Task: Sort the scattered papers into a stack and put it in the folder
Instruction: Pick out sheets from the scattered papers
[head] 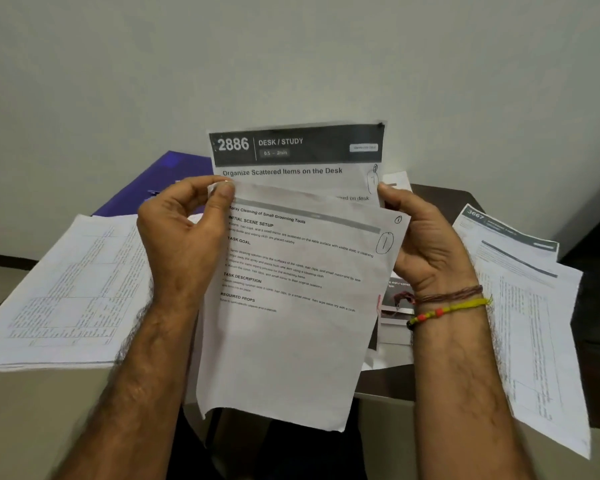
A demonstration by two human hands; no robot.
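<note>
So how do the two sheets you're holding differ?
The front sheet is tilted, its header a thin grey bar, titled "Spray Cleaning of Small Grooming Tools"; the back sheet stands straighter with a broad dark banner reading "2886 DESK / STUDY". The front sheet shows almost whole; the back sheet shows only its top. Both are white printed task pages, held up between the left hand and right hand.

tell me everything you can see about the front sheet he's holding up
The front sheet is a white printed page, slightly creased, titled "Spray Cleaning of Small Grooming Tools", with bold headings, small text on its upper half and a pen mark near its top right corner. It is held upright and tilted, overlapping the "2886 Desk / Study" sheet behind it. The left hand pinches its top left corner; the right hand grips its right edge.
</note>
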